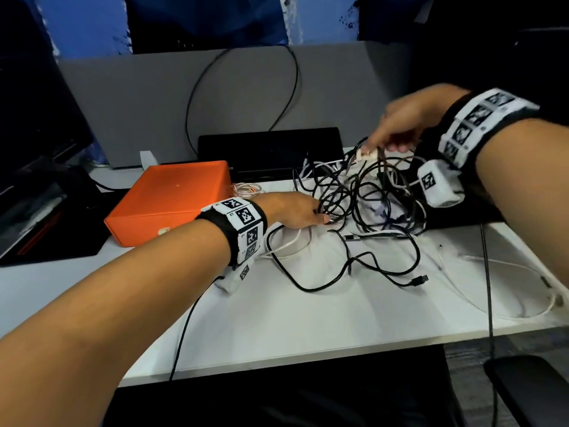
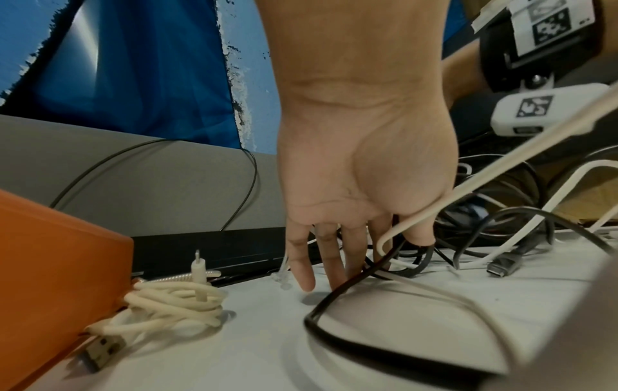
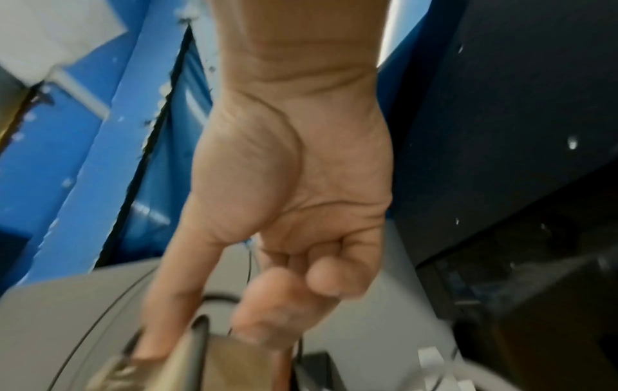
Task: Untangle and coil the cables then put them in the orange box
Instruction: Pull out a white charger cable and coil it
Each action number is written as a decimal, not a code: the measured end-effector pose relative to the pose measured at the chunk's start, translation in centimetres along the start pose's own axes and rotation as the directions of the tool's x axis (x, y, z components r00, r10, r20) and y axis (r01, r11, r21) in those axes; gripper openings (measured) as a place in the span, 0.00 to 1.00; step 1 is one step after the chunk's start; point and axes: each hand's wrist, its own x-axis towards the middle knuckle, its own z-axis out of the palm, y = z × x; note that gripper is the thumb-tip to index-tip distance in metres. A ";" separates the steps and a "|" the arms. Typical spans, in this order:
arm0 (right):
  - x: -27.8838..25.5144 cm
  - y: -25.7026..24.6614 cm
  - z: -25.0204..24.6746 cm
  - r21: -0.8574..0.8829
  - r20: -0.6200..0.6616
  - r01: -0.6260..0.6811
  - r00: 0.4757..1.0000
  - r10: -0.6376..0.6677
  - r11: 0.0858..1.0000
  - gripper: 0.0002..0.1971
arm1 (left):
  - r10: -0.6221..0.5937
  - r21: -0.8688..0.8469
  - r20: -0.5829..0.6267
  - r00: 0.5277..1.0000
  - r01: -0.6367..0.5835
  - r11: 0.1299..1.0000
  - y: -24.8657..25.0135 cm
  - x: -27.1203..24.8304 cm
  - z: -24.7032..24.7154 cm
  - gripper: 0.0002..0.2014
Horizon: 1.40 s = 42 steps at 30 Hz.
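A tangle of black and white cables (image 1: pixel 363 192) lies on the white table (image 1: pixel 308 318), right of the closed orange box (image 1: pixel 172 195) (image 2: pixel 50 264). My left hand (image 1: pixel 292 211) (image 2: pixel 351 185) reaches into the tangle's left edge with straight fingers touching the table. A black cable (image 2: pixel 334 338) runs under those fingers and a white cable (image 2: pixel 468 185) loops by the thumb. My right hand (image 1: pixel 391 134) (image 3: pixel 294 185) is raised over the tangle's far side and pinches a white plug (image 1: pixel 366 154) (image 3: pixel 234 362), blurred in the wrist view. A coiled white cable (image 2: pixel 174 304) lies against the box.
A black bar-shaped device (image 1: pixel 271 149) stands behind the tangle, in front of a grey partition (image 1: pixel 138 97) with a black cable (image 1: pixel 197 87) hanging over it. Loose white cable (image 1: pixel 523 288) trails to the table's right edge. Dark equipment (image 1: pixel 40 195) sits at the left.
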 end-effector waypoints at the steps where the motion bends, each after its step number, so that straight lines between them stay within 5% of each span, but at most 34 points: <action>1: -0.8 0.0 -0.8 0.067 0.002 0.012 1.000 -0.012 0.998 0.17 | -0.010 0.001 0.003 1.000 0.010 1.000 0.1 0.0 -0.1 0.24; 4: -1.5 0.7 -1.6 0.232 -0.048 0.049 0.998 -0.039 0.971 0.20 | -0.032 0.022 0.038 0.999 0.032 0.999 0.5 -0.2 -0.8 0.28; 7: -0.8 1.6 0.3 0.262 -0.069 0.002 0.998 0.017 0.965 0.21 | -0.024 -0.030 0.049 0.999 0.026 0.999 1.0 -0.7 -2.6 0.21; 9: 0.0 1.9 2.2 0.195 -0.028 -0.037 0.999 0.043 0.980 0.21 | -0.008 -0.196 -0.069 0.998 -0.006 0.981 1.1 -1.0 -4.1 0.13; 11: 0.7 1.9 3.9 0.122 0.006 -0.047 0.999 0.046 0.991 0.22 | -0.043 -0.256 -0.324 0.945 -0.044 0.966 1.5 -1.2 -5.7 0.10; 13: 0.9 1.5 5.2 0.111 0.020 -0.040 0.999 0.038 0.993 0.23 | -0.023 -0.259 -0.463 0.886 -0.111 0.959 1.8 -0.9 -6.5 0.19; 15: 0.7 0.6 6.2 0.150 0.020 -0.007 1.000 0.004 0.989 0.22 | 0.032 -0.241 -0.401 0.915 -0.140 0.960 2.5 -0.4 -6.4 0.28; 19: 0.1 -1.1 6.9 0.198 0.019 0.017 1.000 -0.021 0.980 0.23 | 0.019 -0.168 -0.416 0.909 -0.098 0.981 3.1 1.8 -5.2 0.17; 22: 0.3 -1.1 6.5 0.141 -0.174 0.057 0.984 -0.032 0.988 0.16 | -0.005 -0.216 -0.482 0.876 -0.114 0.970 3.0 2.4 -5.4 0.19; 24: 0.7 -0.9 6.5 0.137 -0.403 0.181 0.908 -0.112 0.974 0.08 | -0.003 -0.247 -0.509 0.861 -0.142 0.959 2.7 2.1 -6.1 0.22; 25: 0.8 -0.9 6.5 0.193 -0.419 0.249 0.895 -0.149 0.949 0.07 | -0.001 -0.243 -0.533 0.846 -0.152 0.958 2.5 1.9 -6.5 0.20; 27: 1.0 -0.6 6.7 0.299 -0.277 0.306 0.934 -0.224 0.904 0.12 | 0.000 -0.234 -0.592 0.806 -0.172 0.957 2.0 1.4 -7.1 0.17; 29: 1.5 0.3 7.1 0.128 -0.133 0.249 0.963 -0.233 0.960 0.18 | 0.002 -0.257 -0.636 0.772 -0.213 0.943 1.3 0.4 -8.0 0.14; 32: 2.6 3.0 7.6 -0.341 -0.116 0.123 0.978 -0.171 0.932 0.14 | 0.034 -0.321 -0.711 0.702 -0.367 0.873 -0.3 -1.4 -10.1 0.05; 34: 3.0 4.9 7.7 -0.436 -0.157 0.041 0.980 -0.121 0.899 0.12 | 0.027 -0.346 -0.785 0.619 -0.474 0.809 -1.8 -2.9 -12.1 0.04; 39: 3.4 6.3 6.6 -0.466 -0.281 -0.080 0.958 -0.062 0.881 0.17 | -0.109 -0.218 -0.968 0.228 -0.538 0.814 -6.4 -6.4 -16.2 0.04; 40: 3.5 6.1 6.1 -0.476 -0.318 -0.112 0.947 -0.052 0.873 0.16 | -0.150 -0.239 -0.967 0.204 -0.536 0.810 -7.2 -6.7 -16.6 0.04; 42: 3.6 5.5 5.0 -0.398 -0.434 -0.176 0.901 -0.015 0.900 0.15 | -0.180 -0.278 -0.956 0.232 -0.518 0.809 -8.1 -7.2 -16.6 0.05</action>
